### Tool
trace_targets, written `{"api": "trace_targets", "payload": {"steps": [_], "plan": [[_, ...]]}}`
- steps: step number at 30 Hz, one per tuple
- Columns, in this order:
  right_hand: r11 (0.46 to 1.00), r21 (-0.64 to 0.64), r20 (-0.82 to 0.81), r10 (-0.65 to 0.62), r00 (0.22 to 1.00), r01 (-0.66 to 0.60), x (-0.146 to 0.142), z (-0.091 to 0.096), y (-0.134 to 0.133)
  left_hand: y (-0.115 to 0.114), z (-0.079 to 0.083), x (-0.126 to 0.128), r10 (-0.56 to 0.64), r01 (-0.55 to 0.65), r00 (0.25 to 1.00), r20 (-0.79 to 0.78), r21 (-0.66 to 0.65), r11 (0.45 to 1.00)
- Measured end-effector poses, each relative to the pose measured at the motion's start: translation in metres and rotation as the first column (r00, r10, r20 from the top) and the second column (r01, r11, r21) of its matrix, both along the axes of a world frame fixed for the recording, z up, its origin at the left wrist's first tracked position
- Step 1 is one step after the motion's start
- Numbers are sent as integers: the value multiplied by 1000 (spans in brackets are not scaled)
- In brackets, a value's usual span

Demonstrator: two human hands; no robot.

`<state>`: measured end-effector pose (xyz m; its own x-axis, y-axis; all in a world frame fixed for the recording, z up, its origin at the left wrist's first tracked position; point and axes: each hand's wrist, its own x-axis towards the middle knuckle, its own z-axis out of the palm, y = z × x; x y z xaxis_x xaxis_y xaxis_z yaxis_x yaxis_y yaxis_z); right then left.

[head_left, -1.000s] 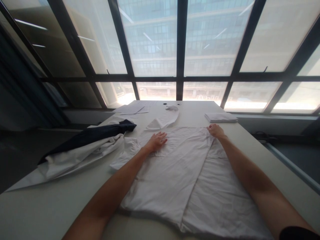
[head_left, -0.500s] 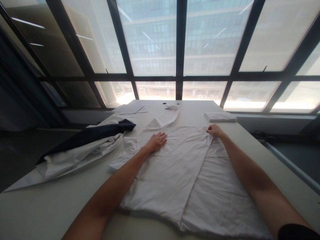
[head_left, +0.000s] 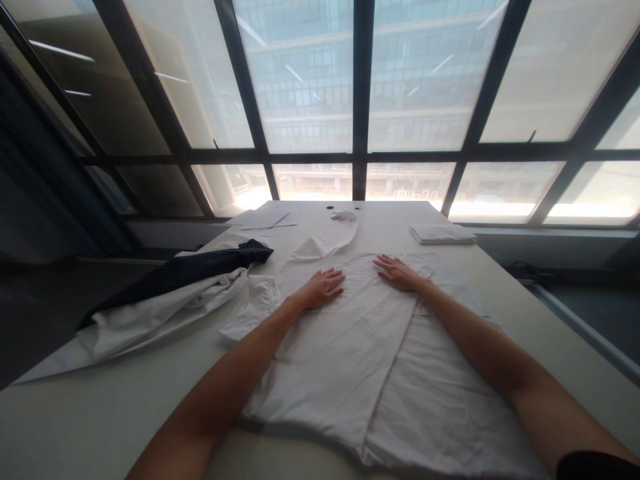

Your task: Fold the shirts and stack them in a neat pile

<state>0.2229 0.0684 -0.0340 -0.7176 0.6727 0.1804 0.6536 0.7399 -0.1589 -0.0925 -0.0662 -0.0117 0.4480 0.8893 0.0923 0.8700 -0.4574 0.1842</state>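
Observation:
A white garment, likely a shirt [head_left: 340, 367], lies spread over the table in front of me, its right part overlapped by a long diagonal fold edge. My left hand [head_left: 323, 288] rests flat on its upper left area with the fingers spread. Close to the far edge, my right hand [head_left: 397, 272] also lies flat on the cloth, fingers stretched toward the left. A sleeve [head_left: 255, 303] sticks out to the left, partly behind my left forearm. Beyond the far edge a curved white piece of cloth [head_left: 330, 237] lies on the table; its link to the garment is unclear.
Dark navy cloth [head_left: 185, 277] and white cloth [head_left: 165, 317] lie heaped on the left. A folded white cloth [head_left: 443, 234] sits at the far right of the white table [head_left: 165, 393]. Papers [head_left: 265, 218] lie far left. Large windows [head_left: 310, 87] stand behind.
My right hand has let go of the garment's far right edge, moved left and flattened on the cloth. My left hand has slid slightly right.

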Motion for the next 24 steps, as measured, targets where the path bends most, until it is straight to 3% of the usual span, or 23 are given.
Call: {"api": "trace_targets", "payload": {"steps": [2,5,8,11,13,18,24], "plan": [[999,-6,18,-31,999,31,2,-2,2,0,-1,0,-2,2,1000,-3,-4,1000],[977,31,16,-213,977,213,14,-1,10,1,-3,-1,-1,1,1000,-6,4,1000],[908,106,-30,-405,914,406,25,-1,16,2,-4,-2,-1,1,1000,-10,8,1000],[836,167,-126,-507,853,522,27,-1,16,3,-6,-3,1,-1,1000,-15,18,1000],[849,156,-162,-483,861,506,25,-2,15,3,-6,-4,4,-4,1000,-17,20,1000],[950,36,-246,-293,924,310,23,0,15,2,-5,-4,13,-13,1000,-12,6,1000],[932,13,-483,-310,819,361,49,-1,25,2,-6,-4,13,-13,1000,1,8,1000]]}}
